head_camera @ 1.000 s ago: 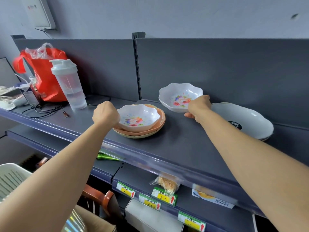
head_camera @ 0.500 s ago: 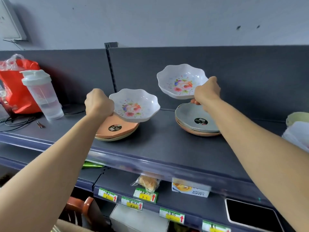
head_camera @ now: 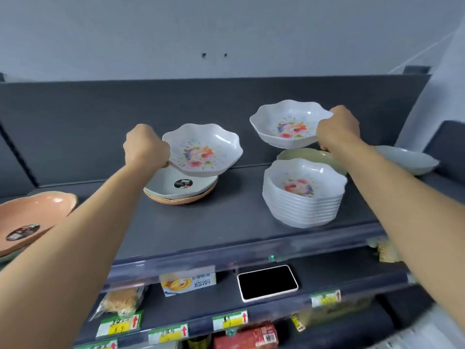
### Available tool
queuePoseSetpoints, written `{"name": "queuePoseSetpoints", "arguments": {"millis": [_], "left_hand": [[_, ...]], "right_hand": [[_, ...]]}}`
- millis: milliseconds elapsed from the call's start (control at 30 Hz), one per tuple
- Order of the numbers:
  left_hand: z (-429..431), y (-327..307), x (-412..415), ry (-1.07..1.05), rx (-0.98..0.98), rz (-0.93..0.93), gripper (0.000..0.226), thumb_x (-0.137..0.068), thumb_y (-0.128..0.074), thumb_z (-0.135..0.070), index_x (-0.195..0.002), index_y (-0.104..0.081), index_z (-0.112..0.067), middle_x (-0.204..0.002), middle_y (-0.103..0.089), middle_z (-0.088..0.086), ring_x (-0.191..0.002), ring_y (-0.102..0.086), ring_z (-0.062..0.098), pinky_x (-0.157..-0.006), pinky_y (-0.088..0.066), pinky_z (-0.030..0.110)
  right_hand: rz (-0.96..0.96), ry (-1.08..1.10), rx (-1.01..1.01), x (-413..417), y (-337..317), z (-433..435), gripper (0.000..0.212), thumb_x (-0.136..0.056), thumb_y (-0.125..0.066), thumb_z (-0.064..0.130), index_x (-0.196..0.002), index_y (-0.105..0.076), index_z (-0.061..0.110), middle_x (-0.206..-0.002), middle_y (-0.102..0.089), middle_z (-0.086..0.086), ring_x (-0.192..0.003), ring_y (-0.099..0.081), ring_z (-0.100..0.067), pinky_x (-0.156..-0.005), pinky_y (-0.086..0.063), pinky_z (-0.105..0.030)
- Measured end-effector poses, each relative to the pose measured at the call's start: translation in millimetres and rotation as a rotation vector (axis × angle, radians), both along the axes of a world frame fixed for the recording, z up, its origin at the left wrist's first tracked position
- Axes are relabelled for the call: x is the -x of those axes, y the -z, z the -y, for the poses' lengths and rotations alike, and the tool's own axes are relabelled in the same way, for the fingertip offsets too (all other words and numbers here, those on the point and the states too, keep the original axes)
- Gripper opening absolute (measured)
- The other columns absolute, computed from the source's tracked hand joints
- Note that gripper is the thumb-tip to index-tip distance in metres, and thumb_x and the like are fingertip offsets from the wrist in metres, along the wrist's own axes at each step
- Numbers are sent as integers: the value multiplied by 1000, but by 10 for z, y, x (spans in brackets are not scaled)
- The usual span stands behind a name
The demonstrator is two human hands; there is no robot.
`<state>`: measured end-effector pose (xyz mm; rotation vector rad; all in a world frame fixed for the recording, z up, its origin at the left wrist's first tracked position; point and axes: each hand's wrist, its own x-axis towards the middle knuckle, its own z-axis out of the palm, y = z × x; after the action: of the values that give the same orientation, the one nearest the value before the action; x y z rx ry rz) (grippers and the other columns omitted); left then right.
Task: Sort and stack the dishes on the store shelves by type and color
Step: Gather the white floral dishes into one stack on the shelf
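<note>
2 white scalloped bowls with a flower print are up off the dark grey top shelf, 1 in each of the person's hands. At the far left, a peach plate with a round sticker sits on the shelf, partly cut off by the edge of view and crossed by the left forearm. The left hand is curled into a fist around the near-left rim of the left bowl and holds it tilted toward the person. The bowl is just above a short plate stack, which has a grey plate with a black sticker on top and orange ones beneath. Whether the bowl touches the grey plate I cannot tell.

Further right, the right bowl hangs higher, gripped at its right rim by the right hand, with fingertips showing under the edge. Below it and a little nearer stands the bowl stack, a tall pile of the same flowered bowls nested together. A pale green plate shows behind that pile. A pale grey plate lies at the far right, beyond the right forearm.

On the shelf underneath, from left to right, are a bagged snack, a printed card and a phone lying face up with a dark screen. Lower down is a red carton. Yellow price tags line the shelf edges.
</note>
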<state>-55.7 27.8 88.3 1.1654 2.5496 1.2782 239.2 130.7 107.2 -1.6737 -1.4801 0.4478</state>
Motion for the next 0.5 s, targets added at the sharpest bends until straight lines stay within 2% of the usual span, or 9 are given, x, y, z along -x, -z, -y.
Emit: {"name": "queuePoseSetpoints", "arguments": {"millis": [67, 100, 200, 233, 300, 400, 500], "left_hand": [[-88, -6, -130, 25, -21, 10, 23, -71, -42, 8, -78, -60, -5, -83, -72, 24, -66, -62, 31, -62, -50, 34], [-125, -8, -182, 29, -29, 10, 25, -72, -43, 8, -82, -63, -4, -87, -72, 24, -69, -64, 32, -64, -50, 34], [-204, -37, -309, 41, -37, 0, 24, -73, -43, 8, -82, -63, -3, -83, -71, 23, -68, -62, 32, -64, -51, 35], [-223, -44, -345, 48, -40, -5, 22, -73, -43, 8, -79, -61, -4, -80, -69, 21, -65, -59, 31, -62, -50, 34], [-250, -58, -418, 61, -49, -14, 17, -72, -43, 6, -74, -54, -6, -76, -62, 17, -63, -52, 28, -54, -45, 30], [-283, -71, -534, 95, -58, -8, 16, -73, -43, 4, -75, -54, -7, -77, -61, 15, -63, -50, 27, -50, -41, 26], [-294, -86, -667, 137, -57, 2, 15, -74, -44, 6, -75, -53, -5, -75, -59, 14, -56, -48, 26, -46, -39, 23]], "right_hand": [[69, 59, 16, -257, 28, -24, 43, -88, -40, 5, -130, -49, 8, -121, -59, -13, -98, -62, -32, -67, -48, -34], [96, 74, 32, -364, 44, -31, 41, -86, -40, 5, -125, -52, 7, -117, -61, -14, -93, -61, -32, -65, -47, -32], [167, 38, 95, -577, 97, 8, 24, -80, -39, 0, -97, -57, 4, -85, -59, -14, -68, -51, -28, -49, -32, -24], [189, 21, 131, -617, 127, 31, 17, -79, -39, -2, -86, -53, 5, -74, -53, -11, -59, -45, -25, -46, -28, -24], [185, -34, 173, -666, 215, 59, 17, -79, -37, -5, -70, -45, 7, -64, -44, -9, -52, -36, -21, -45, -25, -23], [119, -125, 170, -698, 355, 108, 17, -77, -35, -4, -67, -41, 9, -65, -43, -10, -57, -34, -22, -48, -23, -25], [105, -166, 201, -708, 462, 137, 18, -77, -35, 0, -76, -49, 11, -70, -48, -9, -62, -40, -24, -49, -25, -26]]}}
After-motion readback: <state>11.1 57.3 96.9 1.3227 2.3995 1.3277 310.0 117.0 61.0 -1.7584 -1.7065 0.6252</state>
